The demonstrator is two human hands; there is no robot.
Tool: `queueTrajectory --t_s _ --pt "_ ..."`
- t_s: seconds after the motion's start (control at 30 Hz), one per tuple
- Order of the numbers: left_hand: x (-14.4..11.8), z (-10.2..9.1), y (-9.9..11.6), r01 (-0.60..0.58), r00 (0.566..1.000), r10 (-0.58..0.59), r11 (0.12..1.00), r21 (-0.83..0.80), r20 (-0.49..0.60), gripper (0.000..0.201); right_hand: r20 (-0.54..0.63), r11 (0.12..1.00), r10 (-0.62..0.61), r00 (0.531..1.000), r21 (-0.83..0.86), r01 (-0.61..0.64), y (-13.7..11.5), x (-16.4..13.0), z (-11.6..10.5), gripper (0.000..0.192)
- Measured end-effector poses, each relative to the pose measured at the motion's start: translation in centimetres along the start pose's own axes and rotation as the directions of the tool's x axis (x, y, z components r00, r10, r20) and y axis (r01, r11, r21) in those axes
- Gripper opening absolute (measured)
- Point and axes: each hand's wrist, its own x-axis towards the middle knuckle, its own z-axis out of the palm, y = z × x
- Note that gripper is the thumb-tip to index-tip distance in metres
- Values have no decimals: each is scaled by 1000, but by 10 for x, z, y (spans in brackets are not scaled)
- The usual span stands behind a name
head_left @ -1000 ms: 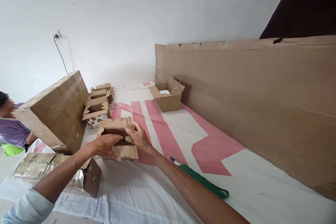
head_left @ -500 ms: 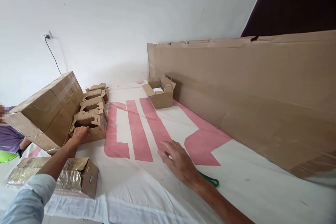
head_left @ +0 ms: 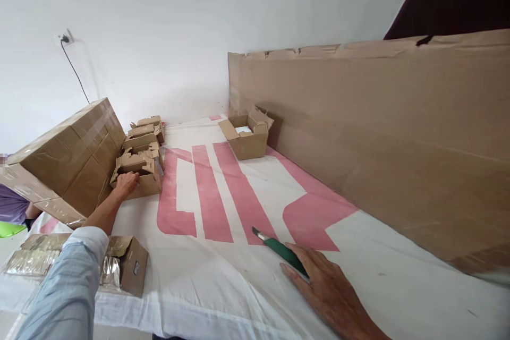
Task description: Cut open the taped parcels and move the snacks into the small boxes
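Right hand now down over the green cutter, grip loose, open; left hand flat against the torn box.

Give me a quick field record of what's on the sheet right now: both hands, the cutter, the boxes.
left hand: resting on the torn small box, fingers on its near side
right hand: flat on the white-and-pink sheet, over the green cutter handle
cutter blade: tip exposed, pointing away from the person
open small box: by the cardboard panel
taped cartons: stacked left of the torn small box
foil packets: near left, beside another open box
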Motion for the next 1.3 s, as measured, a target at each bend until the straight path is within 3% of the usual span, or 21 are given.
queueTrajectory --t_s 0.17,0.27,0.4,0.47,0.57,0.7,0.87,0.97,1.1,1.2,1.3 --pt "-11 -8 6 9 1000 -9 999 -41 20 40 -85 998 -34 996 -61 29 11 -10 11 42" --pt "-33 -23 -6 -25 999 30 995 -94 43 57 -83 996 -46 995 -80 40 13 -15 12 42" --pt "-92 -46 -36 -127 981 155 968 -217 116 84 -85 995 -36 996 -93 28 12 -17 10 44" --pt "-132 -47 -48 -180 941 267 915 -362 208 97 -95 995 -32 995 -100 22 13 -18 11 44" --pt "-190 -33 -54 -148 896 319 871 -468 310 111 -100 994 -39 994 -101 29 14 -19 14 44" --pt "-234 -11 -44 -189 894 300 925 -329 332 118 -115 995 -41 993 -98 30 16 -19 16 44" --pt "-243 -11 -11 -295 912 359 910 -290 199 106 -111 993 -34 993 -115 21 13 -19 15 45" --pt "-240 -11 35 -353 921 386 883 -310 52 101 -105 993 -31 994 -114 19 9 -18 13 45" --pt "-237 -10 90 -440 892 442 802 -404 -95 89 -92 992 -42 995 -125 30 7 -19 10 45" --pt "-241 -10 83 -416 909 343 761 -498 -235 68 -80 992 -52 995 -122 42 13 -21 9 46" --pt "-259 2 40 -296 940 110 729 -617 -322 41 -69 995 -24 997 -96 17 22 -24 9 49"
